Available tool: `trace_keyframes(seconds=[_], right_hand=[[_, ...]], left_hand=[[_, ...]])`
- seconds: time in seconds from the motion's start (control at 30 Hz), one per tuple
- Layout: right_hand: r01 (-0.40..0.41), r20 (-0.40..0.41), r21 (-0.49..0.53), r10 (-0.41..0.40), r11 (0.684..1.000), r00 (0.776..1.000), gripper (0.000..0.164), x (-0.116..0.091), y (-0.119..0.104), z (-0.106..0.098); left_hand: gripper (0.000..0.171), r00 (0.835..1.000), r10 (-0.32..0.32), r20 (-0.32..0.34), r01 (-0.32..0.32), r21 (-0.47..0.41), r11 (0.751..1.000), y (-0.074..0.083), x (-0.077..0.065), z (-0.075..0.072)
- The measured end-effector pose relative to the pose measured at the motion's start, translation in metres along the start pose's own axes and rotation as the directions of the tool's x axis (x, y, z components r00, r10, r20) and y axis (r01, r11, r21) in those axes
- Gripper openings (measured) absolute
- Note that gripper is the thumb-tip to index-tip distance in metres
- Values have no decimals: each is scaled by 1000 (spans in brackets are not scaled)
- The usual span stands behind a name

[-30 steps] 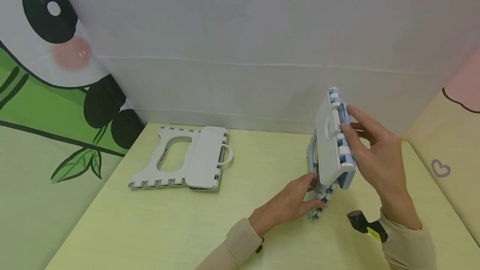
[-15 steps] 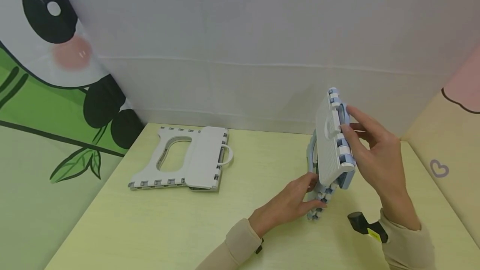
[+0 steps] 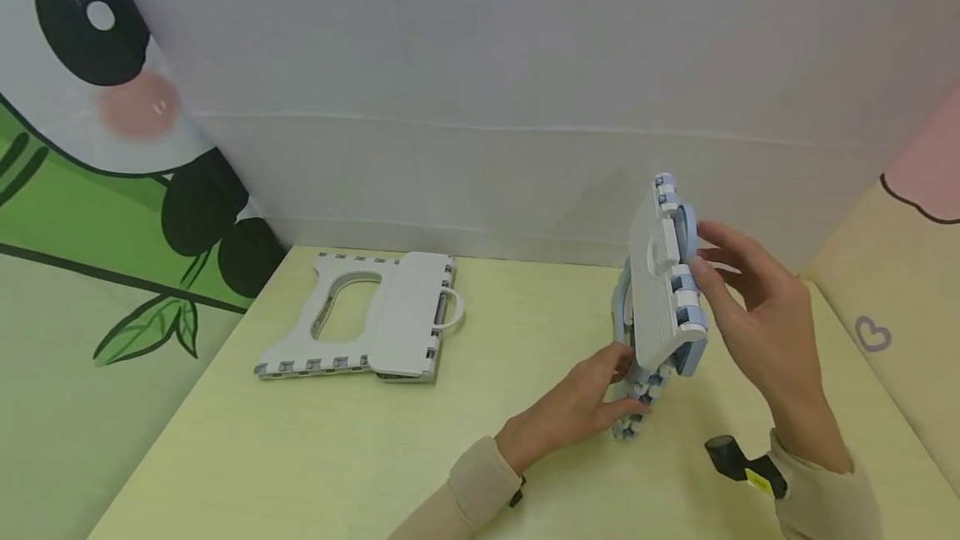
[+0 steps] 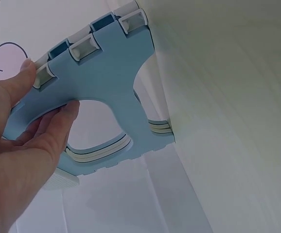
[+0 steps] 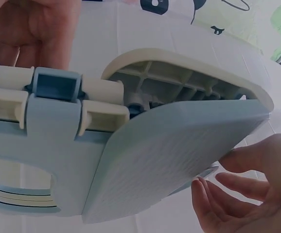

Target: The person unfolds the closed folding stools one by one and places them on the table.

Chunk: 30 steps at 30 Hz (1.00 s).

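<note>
A partly folded blue-and-white plastic step stool stands on edge at the right of the table. My left hand grips its lower leg panel; in the left wrist view, the thumb lies on the hinged edge and the fingers reach into the blue panel's oval opening. My right hand is beside the stool's hinged top, fingers loosely bent and spread. Its thumb and fingertips are at the blue carry handle, where contact is hard to tell. The right wrist view has the two top panels in a narrow V.
A second folding stool, white and grey, lies flat at the table's left with its loop handle out to the right. A pale curtain backs the table. Cartoon-printed panels stand at both sides.
My right hand has drawn back slightly to the right from the stool's top, and the blue handle now stands out more. The left hand and the white stool have stayed put.
</note>
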State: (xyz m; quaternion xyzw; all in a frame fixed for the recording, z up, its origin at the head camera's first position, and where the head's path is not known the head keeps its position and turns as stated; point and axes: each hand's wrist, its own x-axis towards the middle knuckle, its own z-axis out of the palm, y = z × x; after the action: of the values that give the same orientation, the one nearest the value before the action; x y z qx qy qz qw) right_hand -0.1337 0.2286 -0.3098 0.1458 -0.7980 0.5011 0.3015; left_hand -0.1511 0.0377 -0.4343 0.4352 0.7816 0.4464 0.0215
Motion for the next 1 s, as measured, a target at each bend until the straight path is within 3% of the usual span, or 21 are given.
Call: trace_keyframes(seconds=[0.3, 0.5, 1.0], right_hand=[[2, -11, -6, -2, 1000, 1000, 37, -6, 9, -4], [-49, -2, -8, 49, 999, 999, 35, -11, 14, -5], [-49, 79, -130, 60, 990, 995, 38, -26, 34, -10]], left_hand=[[57, 1000, -11, 10, 11, -2, 1000, -1, 1, -1], [57, 1000, -22, 17, 23, -12, 1000, -1, 0, -2], [56, 1000, -25, 16, 25, -22, 999, -3, -1, 2]])
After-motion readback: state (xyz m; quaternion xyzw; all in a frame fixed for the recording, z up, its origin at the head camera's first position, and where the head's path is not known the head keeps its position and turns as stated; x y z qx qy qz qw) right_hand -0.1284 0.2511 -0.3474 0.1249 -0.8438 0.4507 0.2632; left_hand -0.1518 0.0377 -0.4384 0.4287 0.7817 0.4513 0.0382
